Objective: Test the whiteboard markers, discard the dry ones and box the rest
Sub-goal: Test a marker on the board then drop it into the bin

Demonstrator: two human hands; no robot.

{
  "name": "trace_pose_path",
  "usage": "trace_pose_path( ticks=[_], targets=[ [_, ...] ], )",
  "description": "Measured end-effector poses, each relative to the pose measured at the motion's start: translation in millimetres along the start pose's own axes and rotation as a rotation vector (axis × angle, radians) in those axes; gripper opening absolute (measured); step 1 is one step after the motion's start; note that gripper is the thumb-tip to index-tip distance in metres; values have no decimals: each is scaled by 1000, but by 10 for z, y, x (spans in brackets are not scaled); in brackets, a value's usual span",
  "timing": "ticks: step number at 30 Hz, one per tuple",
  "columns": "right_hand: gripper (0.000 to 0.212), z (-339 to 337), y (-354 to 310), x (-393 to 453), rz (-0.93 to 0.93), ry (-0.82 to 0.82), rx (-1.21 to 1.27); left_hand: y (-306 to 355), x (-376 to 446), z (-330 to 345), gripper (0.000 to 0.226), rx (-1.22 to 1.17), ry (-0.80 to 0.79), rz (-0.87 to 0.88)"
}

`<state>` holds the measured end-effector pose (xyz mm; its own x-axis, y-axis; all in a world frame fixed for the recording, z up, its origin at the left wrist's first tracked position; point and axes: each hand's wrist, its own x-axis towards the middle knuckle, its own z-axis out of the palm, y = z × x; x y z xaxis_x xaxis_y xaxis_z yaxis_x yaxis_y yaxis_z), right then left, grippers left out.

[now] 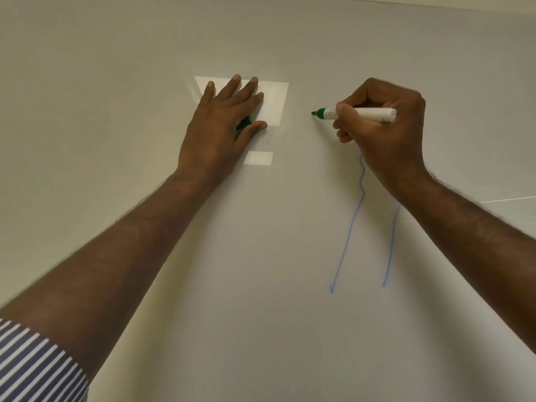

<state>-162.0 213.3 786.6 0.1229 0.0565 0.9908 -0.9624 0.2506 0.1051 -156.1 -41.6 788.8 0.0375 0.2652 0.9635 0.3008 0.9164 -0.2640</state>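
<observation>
Nearest, at the bottom left corner, a blue-and-white striped sleeve (34,364) is cut off by the frame edge, and both bare forearms reach away across the whiteboard (261,314), a smooth, pale, glossy surface. On its right side two thin blue lines (346,242) run away from the viewer, wavy at their far ends, where the right wrist hides them.

Farther on, the right hand (385,132) is curled tight around a green marker (358,114), thumb and fingertips clamped on the barrel near the nib end. The marker is a white cylinder with a green collar and a dark green tip; its long axis lies nearly level across the view, tip pointing left, blunt rear end to the right. Whether the tip touches the board cannot be told.

To the left, the left hand (223,123) lies palm down on the board, fingers stretched out and slightly spread, with a small green cap (244,122) pinched between thumb and forefinger, mostly hidden. Bright rectangular reflections (275,103) gleam beyond the fingers.
</observation>
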Motion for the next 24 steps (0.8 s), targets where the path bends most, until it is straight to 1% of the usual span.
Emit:
trace_pose_path(
  ticks=[4,9,14,16,18,21,24],
  targets=[
    [13,18,21,-243,-27,-53,-17,5,-31,-4,51,4,5,4],
    [15,-119,60,-419,-8,22,10,4,-80,1,51,17,-7,13],
    [17,-210,77,-814,-44,-97,-51,20,-137,-5,53,21,-12,22],
    [18,-303,119,-892,-14,-66,-23,25,-159,-13,53,19,-13,18],
    [19,-357,124,-981,-33,-63,-38,25,-179,-12,52,21,-13,19],
    [24,-336,46,-1196,-112,-185,-76,27,-200,-6,51,26,-9,21],
    [20,-288,-19,-1407,-162,-355,2,35,-221,-13,51,32,-13,22]
  ],
)
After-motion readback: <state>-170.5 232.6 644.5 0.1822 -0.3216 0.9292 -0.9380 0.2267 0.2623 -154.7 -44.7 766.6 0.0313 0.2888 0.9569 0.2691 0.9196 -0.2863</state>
